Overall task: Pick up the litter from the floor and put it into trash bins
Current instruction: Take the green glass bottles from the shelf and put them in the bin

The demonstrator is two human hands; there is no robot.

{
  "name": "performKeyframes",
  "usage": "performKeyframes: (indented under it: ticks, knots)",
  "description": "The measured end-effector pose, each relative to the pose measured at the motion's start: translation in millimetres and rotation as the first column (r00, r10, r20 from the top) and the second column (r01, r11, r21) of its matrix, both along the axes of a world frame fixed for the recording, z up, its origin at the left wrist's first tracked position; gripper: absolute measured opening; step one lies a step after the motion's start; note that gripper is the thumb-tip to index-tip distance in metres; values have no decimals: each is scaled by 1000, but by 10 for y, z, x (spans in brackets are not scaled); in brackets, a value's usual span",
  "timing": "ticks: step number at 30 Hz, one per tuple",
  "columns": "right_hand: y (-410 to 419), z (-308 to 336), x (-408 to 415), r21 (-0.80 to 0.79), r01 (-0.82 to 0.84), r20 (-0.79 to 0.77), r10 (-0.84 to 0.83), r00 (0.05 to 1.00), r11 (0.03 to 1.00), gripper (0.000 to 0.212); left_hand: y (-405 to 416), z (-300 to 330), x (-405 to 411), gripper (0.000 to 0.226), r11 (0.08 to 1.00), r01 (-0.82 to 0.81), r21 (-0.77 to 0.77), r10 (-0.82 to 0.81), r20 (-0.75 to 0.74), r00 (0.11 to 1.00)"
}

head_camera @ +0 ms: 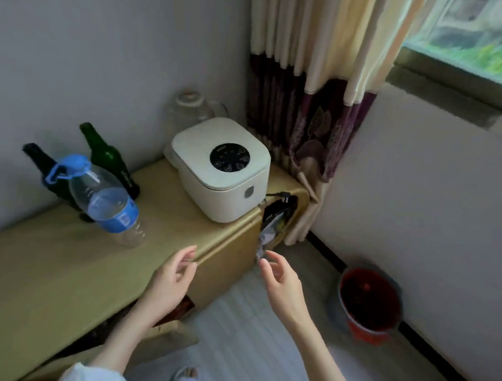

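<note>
My slippered foot (pixel 185 379) stands on the pale floor (pixel 245 355); above it my left hand (pixel 170 283) hangs spread and empty, while my right hand (pixel 280 280), fingers loosely parted, reaches the crumpled black-and-silver foil wrapper (pixel 272 226) hanging beside the yellow bench (pixel 57 265). It looks light, crinkly and slippery; I'd pinch its lower edge. The red plastic bin (pixel 370 302) waits near the wall.

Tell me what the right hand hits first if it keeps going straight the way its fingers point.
Most likely the crumpled wrapper hanging at the cabinet's end: the right hand's fingertips point up at its lower edge, nearly touching it. Depth is unclear from one view, so the cabinet corner behind could come first.
</note>
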State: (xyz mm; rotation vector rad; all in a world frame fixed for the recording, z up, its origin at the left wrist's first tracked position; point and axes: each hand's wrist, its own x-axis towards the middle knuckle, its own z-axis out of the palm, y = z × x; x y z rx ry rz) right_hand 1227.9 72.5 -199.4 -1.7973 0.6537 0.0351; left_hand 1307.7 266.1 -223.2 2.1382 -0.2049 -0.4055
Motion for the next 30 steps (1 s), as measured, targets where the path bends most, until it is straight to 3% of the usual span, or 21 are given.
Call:
performKeyframes:
  ticks: [4,9,15,19,22,25,27,30]
  knots:
    - [497,164,428,-34,-249,14,249,968,968,34,592,122,102,31,987,-161,-6,161,73,984]
    - [1089,392,1138,-126,-434,26,440,897,892,36,1287,347,485,29,934,-348,-76,357,192,914]
    - [1623,732,2232,-318,-395,69,436,897,862,30,2084,515,1410,31,877,-476,-59,469,316,825]
    - [1894,783,3063,-353,-376,65,423,904,857,36,2390,482,2137,59,905,-411,112,370,271,889]
    - [2058,804,3623,-503,-424,-31,475,879,753,61,2459,454,2545,78,920,-333,209,287,222,932]
    - [2228,790,4004,-583,-541,-151,573,805,607,77,2447,416,2819,80,927,-337,167,310,169,936]
    - [2342,729,4154,-589,-613,-210,633,745,527,79,2444,383,2927,72,933,-335,130,322,115,940]
    - [2454,579,4300,-578,-691,-310,665,679,435,70,2455,333,3023,39,937,-293,190,264,163,951]
